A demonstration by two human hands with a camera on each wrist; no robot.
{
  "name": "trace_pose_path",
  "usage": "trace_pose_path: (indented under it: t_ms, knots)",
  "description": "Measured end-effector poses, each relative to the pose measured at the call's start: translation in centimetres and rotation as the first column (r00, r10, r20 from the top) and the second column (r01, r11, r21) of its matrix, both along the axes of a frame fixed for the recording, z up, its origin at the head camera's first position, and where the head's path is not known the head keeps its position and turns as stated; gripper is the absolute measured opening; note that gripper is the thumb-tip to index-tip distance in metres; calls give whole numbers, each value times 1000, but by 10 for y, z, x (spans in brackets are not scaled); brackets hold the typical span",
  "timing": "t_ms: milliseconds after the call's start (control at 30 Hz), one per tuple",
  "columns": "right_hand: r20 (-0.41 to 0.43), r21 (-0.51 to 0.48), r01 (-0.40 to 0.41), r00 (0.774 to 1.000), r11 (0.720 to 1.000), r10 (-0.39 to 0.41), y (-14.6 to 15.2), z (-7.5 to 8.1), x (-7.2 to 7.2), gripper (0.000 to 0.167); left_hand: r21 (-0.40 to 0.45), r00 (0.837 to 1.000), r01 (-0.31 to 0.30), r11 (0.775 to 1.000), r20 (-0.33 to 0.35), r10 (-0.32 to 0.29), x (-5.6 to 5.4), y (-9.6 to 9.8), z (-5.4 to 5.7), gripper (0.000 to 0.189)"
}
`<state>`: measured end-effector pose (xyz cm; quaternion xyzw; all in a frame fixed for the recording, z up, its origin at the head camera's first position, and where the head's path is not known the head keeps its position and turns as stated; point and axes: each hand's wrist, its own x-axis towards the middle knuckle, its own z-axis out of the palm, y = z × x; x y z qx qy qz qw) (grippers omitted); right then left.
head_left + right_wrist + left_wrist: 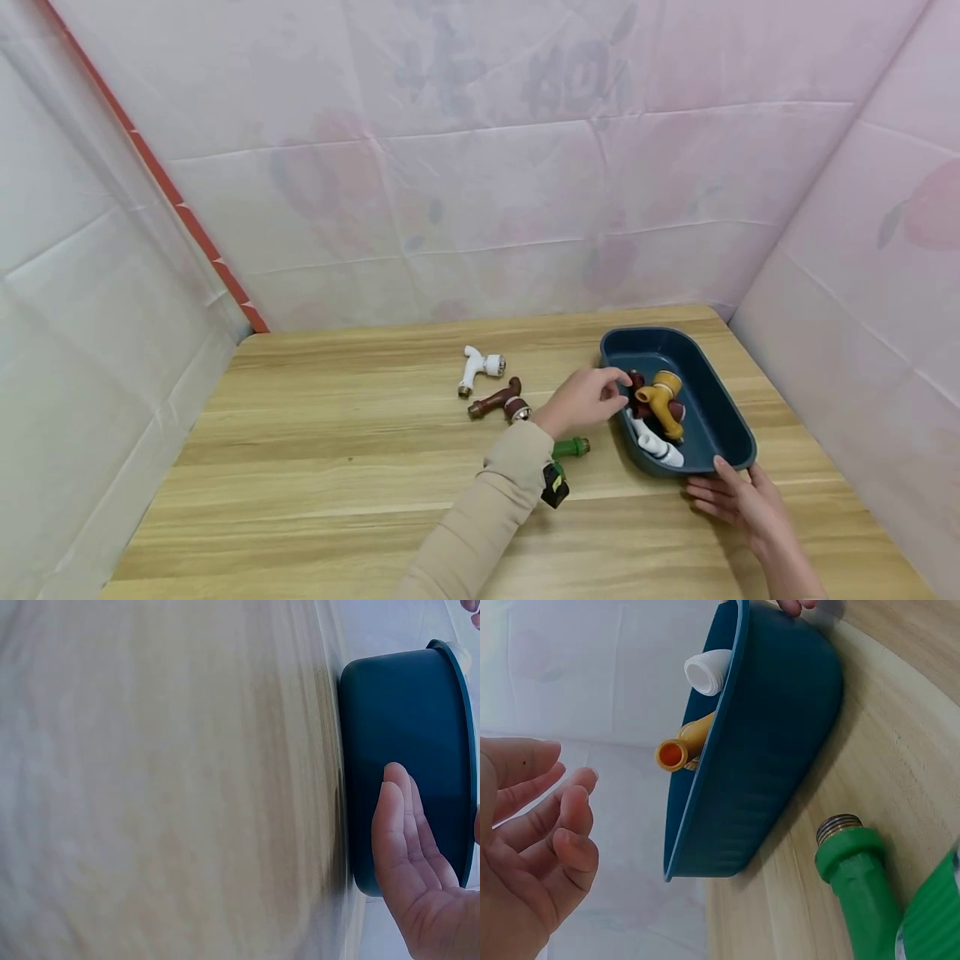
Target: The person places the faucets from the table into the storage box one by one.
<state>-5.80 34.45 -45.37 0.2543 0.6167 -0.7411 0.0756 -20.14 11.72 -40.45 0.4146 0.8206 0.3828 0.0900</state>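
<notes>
A dark blue plastic basin [708,400] stands on the table's right side. Inside lie a yellow tap [662,404], a white tap [657,442] and dark red tap parts [677,411], partly covered by the yellow one. My left hand [585,402] hovers by the basin's left rim; its loosely bent fingers [576,817] hold nothing. At the near right corner my right hand [750,504] holds the basin, thumb over the rim and fingers [405,825] along the outer wall. A green tap [572,447] lies under my left wrist, partly hidden.
Left of the basin, a white tap [480,367] and a brown tap [501,402] lie on the wooden table [315,467]. Pale printed cloth [480,208] hangs behind and along both sides. A black wrist camera [555,486] sits at my left sleeve.
</notes>
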Motion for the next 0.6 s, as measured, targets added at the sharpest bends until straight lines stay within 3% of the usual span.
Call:
trace_pose_path:
  t_ms: [233, 467, 600]
  knots:
    - [-8, 5, 0, 1000, 1000, 0, -1, -2, 0, 70, 2, 1000, 22, 1000, 1, -22, 5, -13, 3, 23]
    - [-13, -1, 2, 1000, 1000, -2, 0, -2, 0, 70, -25, 996, 39, 999, -83, -41, 10, -27, 8, 24]
    - [-7, 2, 0, 1000, 1000, 0, 0, -1, 0, 72, -34, 994, 51, 998, -95, -54, 12, -38, 9, 23]
